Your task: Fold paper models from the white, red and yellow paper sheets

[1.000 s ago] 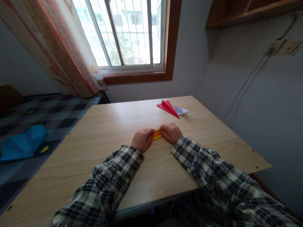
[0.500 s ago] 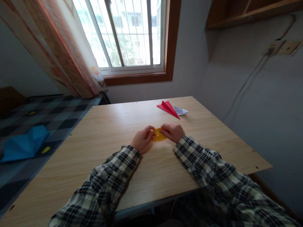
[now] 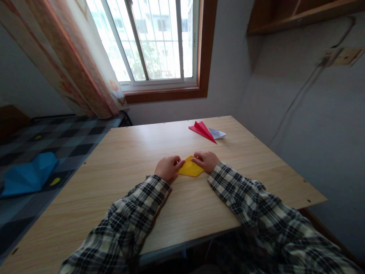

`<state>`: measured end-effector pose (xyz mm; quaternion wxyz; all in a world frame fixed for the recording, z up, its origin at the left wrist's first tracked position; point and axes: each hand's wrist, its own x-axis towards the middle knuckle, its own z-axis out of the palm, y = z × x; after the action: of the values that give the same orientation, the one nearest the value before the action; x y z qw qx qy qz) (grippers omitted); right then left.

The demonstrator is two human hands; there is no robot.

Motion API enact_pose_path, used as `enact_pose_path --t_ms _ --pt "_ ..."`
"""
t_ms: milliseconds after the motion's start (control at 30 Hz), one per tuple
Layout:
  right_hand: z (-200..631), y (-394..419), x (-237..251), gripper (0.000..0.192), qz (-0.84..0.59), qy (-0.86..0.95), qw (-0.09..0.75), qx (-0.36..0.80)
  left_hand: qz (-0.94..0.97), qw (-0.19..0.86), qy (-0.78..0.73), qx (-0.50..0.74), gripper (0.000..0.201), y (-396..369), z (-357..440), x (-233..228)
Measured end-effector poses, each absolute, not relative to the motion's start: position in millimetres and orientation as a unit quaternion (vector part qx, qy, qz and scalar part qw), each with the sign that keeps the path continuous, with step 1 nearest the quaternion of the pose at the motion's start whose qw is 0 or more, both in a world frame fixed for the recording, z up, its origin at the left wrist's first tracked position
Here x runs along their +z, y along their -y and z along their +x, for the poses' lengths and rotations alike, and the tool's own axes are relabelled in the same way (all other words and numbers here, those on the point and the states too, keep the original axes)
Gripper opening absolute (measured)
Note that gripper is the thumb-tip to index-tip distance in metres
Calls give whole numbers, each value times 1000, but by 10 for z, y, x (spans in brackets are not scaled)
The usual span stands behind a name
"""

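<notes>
A folded piece of yellow paper (image 3: 190, 169) is between my two hands over the middle of the wooden table (image 3: 137, 152). My left hand (image 3: 168, 167) pinches its left edge, thumb and fingers closed. On the other side, my right hand (image 3: 207, 161) grips the upper right part, with its thumb lying over the paper. The paper looks flat and many-sided, and its outer corners are hidden by my fingers.
Beyond my hands lie a red paper plane (image 3: 203, 131) and a small white paper boat (image 3: 218, 133). At the left, a blue folded paper (image 3: 31, 173) rests on a checkered bed cover (image 3: 17, 213). A window (image 3: 154, 42) is ahead, walls beyond the table's right edge.
The yellow paper has turned from a narrow, tilted view to lying flatter, showing more of its face. My left hand has shifted slightly left and down.
</notes>
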<state>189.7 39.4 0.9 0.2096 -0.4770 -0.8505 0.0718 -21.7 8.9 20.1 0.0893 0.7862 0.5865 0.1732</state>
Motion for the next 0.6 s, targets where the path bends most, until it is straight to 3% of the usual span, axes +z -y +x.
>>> enact_pose_path --t_ms 133,233,400,600 --pt "1883 -417 5 31 -511 836 191 60 781 -32 -600 171 36 -77 -250 208" --pt "1869 -431 12 31 -525 830 182 54 825 -86 -506 235 24 -86 -248 206" --pt "1855 -431 12 32 -524 835 167 30 915 -15 -336 223 19 -82 -130 101" --pt "1865 -442 -4 29 -499 846 187 6 903 47 -364 222 22 -97 -69 -17"
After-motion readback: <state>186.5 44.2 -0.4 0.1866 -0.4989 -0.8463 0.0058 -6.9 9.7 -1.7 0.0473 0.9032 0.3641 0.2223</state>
